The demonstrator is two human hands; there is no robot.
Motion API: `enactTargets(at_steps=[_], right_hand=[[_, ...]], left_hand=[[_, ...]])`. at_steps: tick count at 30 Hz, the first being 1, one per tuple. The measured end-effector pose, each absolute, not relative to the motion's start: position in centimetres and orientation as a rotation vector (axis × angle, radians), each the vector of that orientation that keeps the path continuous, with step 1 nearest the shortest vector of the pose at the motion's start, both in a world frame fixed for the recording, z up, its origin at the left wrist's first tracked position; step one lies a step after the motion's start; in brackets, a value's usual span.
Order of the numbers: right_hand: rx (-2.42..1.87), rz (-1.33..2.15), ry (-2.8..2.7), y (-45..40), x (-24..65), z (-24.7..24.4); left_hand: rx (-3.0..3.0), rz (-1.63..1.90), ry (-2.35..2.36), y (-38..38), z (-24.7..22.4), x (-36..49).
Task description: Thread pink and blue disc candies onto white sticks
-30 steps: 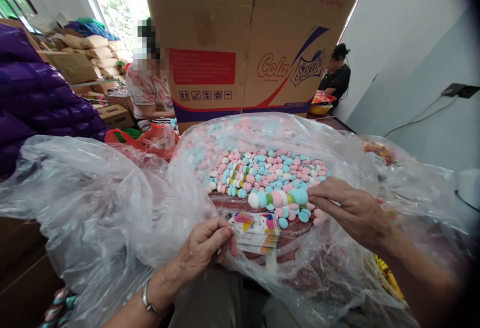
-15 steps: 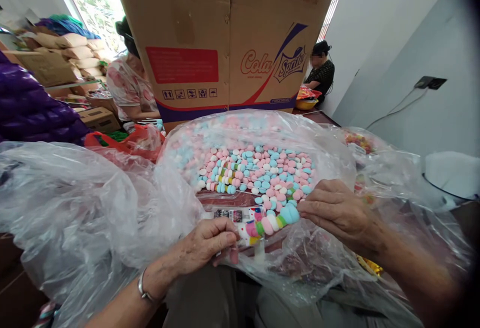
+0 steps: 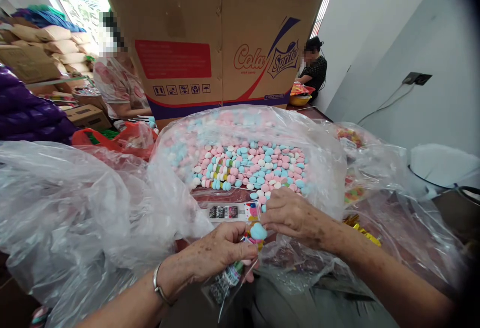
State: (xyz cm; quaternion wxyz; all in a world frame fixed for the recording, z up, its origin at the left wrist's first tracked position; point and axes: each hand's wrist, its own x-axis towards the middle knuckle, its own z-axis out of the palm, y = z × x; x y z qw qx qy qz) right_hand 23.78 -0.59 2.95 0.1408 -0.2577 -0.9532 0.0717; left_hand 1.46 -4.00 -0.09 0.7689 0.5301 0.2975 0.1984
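My left hand [image 3: 225, 248], with a metal bracelet at its wrist, is closed on a clear printed wrapper [image 3: 229, 278] that hangs below the fingers. A candy skewer sits in the wrapper, its blue end piece [image 3: 258, 231] showing at the top. My right hand [image 3: 290, 216] is closed just right of that blue piece; whether its fingertips pinch the wrapper's edge is hidden. Behind both hands, pink, blue and white candies [image 3: 277, 160] fill a large plastic bag. Several skewers [image 3: 224, 174] lie on them. Flat printed wrappers [image 3: 225, 212] lie in front.
A tall cardboard carton [image 3: 180, 23] stands behind the candies. Loose clear plastic [image 3: 75, 208] spreads at the left, near a red bag [image 3: 127, 140]. Two people sit beyond the carton, one on each side. Yellow wrappers [image 3: 365, 234] lie at the right.
The skewer, earlier stretched out between both hands, is now mostly inside the wrapper. My right hand has moved left, close to my left hand. The view has shifted slightly.
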Motion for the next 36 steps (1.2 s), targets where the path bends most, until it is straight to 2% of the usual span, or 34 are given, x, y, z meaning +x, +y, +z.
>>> enactTargets(at_steps=[9,20,27,33,36], right_hand=[[-0.744,0.154,-2.742,0.1,25.2,4.1],[-0.680,0.072,-2.792,-0.9,22.3,3.1],[-0.734,0.028,-2.743,-1.1,23.5,3.7],[-0.588,0.010,-2.759,-1.3,22.7,4.4],[-0.656,0.045,-2.817,-1.3,22.9,5.3]], left_hand=[[1.136,0.511,0.769,-4.5,-1.3,0.2],[1.151,0.558,0.746,-4.7,-2.9,1.3],[1.164,0.628,0.831,-4.9,-2.4,0.4],[1.183,0.593,0.668,-4.9,-2.3,0.7],[1.174,0.548,0.660,-5.1,-2.5,0.6]])
